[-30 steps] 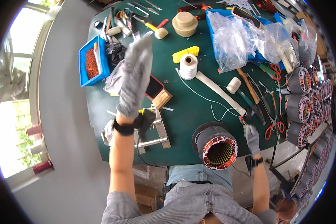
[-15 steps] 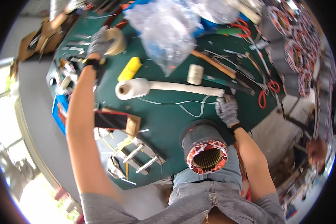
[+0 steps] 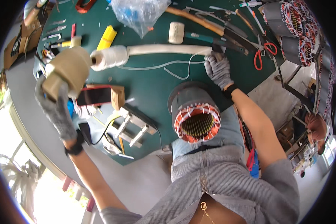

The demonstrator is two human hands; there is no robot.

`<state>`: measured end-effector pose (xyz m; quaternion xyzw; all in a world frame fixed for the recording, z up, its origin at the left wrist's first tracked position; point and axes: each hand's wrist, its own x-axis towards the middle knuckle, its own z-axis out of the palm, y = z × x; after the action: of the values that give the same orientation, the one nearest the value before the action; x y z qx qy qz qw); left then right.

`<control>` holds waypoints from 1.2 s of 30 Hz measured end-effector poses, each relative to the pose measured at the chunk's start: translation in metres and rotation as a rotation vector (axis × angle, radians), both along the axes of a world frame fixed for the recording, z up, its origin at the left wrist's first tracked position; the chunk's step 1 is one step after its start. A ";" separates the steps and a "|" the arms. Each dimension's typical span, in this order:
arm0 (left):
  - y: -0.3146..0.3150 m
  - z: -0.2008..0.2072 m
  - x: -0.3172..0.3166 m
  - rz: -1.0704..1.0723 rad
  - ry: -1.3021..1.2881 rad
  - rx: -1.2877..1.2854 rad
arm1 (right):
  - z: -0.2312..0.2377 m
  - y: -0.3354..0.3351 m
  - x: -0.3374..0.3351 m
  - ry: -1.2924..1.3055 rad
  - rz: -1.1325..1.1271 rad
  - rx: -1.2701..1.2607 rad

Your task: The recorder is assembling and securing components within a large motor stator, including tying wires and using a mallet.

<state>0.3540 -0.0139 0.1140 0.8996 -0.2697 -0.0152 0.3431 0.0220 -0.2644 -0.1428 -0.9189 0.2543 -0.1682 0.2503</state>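
One beige stepped cylinder (image 3: 74, 67), narrow end (image 3: 52, 85) clasped in left grip (image 3: 55, 112); right grip (image 3: 219, 71) unclear

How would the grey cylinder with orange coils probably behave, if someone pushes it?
The grey cylinder is likely heavy for its size, because its body looks like metal. Its round side may let it roll. The orange coils, exposed at the open end, might be damaged by a knock.

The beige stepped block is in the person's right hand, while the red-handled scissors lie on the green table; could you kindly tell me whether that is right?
Not quite: the head view shows the beige stepped block in the left hand. The red-handled scissors do lie on the green table.
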 end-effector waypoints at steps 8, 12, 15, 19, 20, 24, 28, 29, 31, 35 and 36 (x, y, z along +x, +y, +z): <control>0.043 0.027 -0.238 -0.187 0.005 0.139 | 0.045 0.017 0.095 -0.077 0.448 -0.194; 0.012 0.011 -0.301 -0.166 0.060 0.089 | 0.049 0.041 0.137 0.490 0.450 -0.350; -0.004 0.005 -0.320 -0.222 -0.019 0.279 | 0.040 0.048 0.149 0.556 0.307 -0.492; -0.027 -0.006 -0.321 -0.209 -0.016 0.382 | 0.048 0.038 0.156 0.729 0.423 -0.210; -0.031 -0.009 -0.323 -0.200 -0.017 0.386 | 0.055 0.034 0.153 0.724 0.432 -0.211; -0.046 -0.014 -0.334 -0.135 -0.014 0.542 | 0.081 -0.004 0.134 -0.040 0.586 0.155; -0.030 -0.033 -0.326 -0.141 -0.182 0.349 | 0.183 -0.039 0.109 -0.320 0.651 0.535; -0.030 -0.030 -0.319 -0.265 -0.171 0.374 | 0.194 -0.049 0.097 -0.319 0.673 0.745; -0.025 -0.031 -0.310 -0.435 -0.199 0.429 | 0.187 -0.063 0.081 -0.363 0.695 0.807; -0.025 -0.031 -0.311 -0.575 -0.177 0.375 | 0.146 -0.065 0.036 -0.129 0.788 0.315; -0.029 -0.032 -0.317 -0.574 -0.172 0.369 | 0.150 -0.054 0.026 -0.108 0.734 0.492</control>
<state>0.0373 -0.0425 0.0820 0.8319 -0.5323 -0.0836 0.1325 0.0485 -0.3186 0.0068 -0.8513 -0.0696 -0.0505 0.5175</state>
